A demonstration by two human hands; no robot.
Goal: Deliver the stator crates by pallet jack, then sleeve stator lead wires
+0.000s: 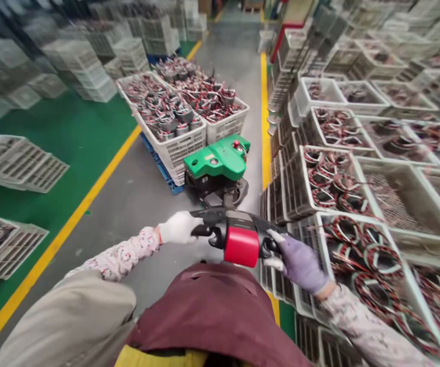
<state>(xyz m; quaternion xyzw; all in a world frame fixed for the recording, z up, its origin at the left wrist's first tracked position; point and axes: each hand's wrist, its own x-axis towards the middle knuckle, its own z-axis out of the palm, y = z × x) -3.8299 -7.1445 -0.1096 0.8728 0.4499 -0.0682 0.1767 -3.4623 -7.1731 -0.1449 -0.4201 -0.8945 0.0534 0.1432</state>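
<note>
In a white glove, my left hand [179, 227] is closed around the left grip of a black control handle [241, 220] with a red cover at its centre. My right hand [300, 260], in a purple and white glove, wraps the right grip. The handle belongs to a green electric pallet truck [220, 159] just ahead of me. Beyond its body, white crates [183, 145] ride on a blue pallet [160, 163]. They are filled with metal motor parts trailing red and white wires.
Stacked crates of ring-shaped wound parts [357, 199] stand close along my right side. More crate stacks [17, 158] stand on the green floor at left. A grey aisle [238, 61] between yellow lines [105, 171] runs ahead.
</note>
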